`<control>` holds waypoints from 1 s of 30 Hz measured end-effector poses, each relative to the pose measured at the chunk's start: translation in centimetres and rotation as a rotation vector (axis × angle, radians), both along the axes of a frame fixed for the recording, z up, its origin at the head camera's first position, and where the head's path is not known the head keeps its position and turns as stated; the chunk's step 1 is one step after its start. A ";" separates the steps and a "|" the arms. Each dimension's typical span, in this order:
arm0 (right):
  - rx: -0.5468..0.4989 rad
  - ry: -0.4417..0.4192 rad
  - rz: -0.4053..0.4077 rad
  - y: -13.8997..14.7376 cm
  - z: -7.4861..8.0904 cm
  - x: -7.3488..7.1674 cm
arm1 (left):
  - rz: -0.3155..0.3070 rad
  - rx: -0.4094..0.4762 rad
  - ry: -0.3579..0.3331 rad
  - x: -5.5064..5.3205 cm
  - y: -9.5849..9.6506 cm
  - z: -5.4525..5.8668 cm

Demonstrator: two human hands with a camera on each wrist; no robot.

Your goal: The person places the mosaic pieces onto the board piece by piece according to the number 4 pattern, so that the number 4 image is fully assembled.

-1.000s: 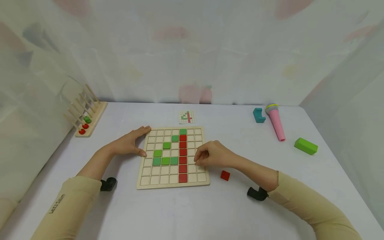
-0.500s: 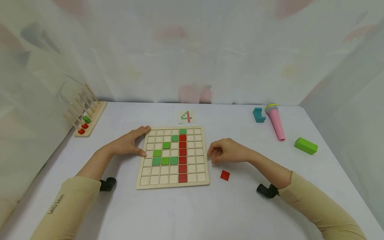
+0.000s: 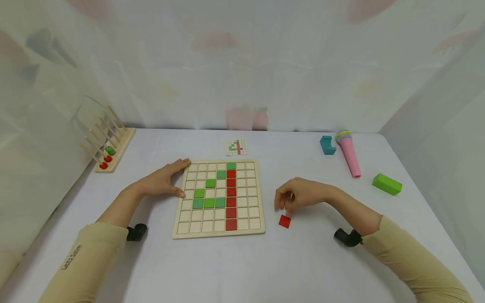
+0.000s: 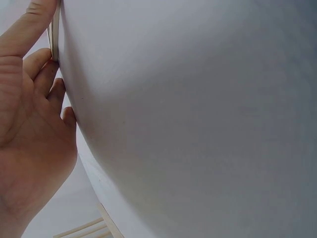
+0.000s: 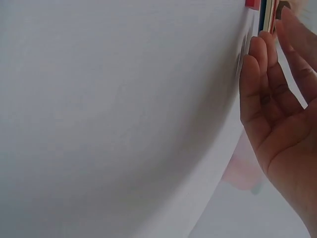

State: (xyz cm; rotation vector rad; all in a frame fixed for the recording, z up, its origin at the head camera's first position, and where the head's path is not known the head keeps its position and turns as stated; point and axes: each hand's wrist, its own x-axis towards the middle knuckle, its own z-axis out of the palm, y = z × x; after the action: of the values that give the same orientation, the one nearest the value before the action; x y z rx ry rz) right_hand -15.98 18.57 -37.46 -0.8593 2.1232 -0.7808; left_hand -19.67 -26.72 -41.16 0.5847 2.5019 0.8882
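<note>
On the white table lies a square wooden grid board point(image 3: 219, 235) with green tiles point(image 3: 209, 203) and a column of red tiles point(image 3: 231, 213). My left hand point(image 3: 162, 180) rests at its left edge, thumb and fingers spread along the rim. The left wrist view shows these fingers point(image 4: 43, 74) against the board's side. To the right of the board, a loose red tile point(image 3: 285, 221) lies on the table. Just above that tile hovers my right hand point(image 3: 303, 194), fingers loosely bent and pointing down. In the right wrist view its fingers point(image 5: 253, 74) hold nothing; contact with the tile cannot be made out.
A small pattern card point(image 3: 235, 147) lies behind the board. At the far left stands a peg rack point(image 3: 120, 145) with red and green beads. Toward the right are a teal block point(image 3: 327, 145), a pink toy microphone point(image 3: 350, 156) and a green block point(image 3: 387, 184).
My right hand has moved from over the board's right columns rightward, off the board, and lowered its fingers toward the loose red tile. The left hand and the board have stayed put.
</note>
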 end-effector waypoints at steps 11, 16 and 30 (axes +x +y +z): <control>-0.013 -0.034 0.034 0.7 -0.4 0.3 | 0.003 -0.007 -0.007 -0.1 0.0 0.0; -0.022 -0.029 0.076 0.6 -0.7 0.3 | 0.002 -0.002 -0.008 -0.1 0.0 0.0; 0.030 0.049 0.139 -0.1 -1.0 0.3 | 0.006 -0.001 -0.012 -0.1 0.1 0.0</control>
State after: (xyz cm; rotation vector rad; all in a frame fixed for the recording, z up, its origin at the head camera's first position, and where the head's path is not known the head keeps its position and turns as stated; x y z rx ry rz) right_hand -15.67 18.48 -38.48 -1.0079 2.0870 -0.6605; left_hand -19.77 -26.66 -41.16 0.5704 2.4940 0.8898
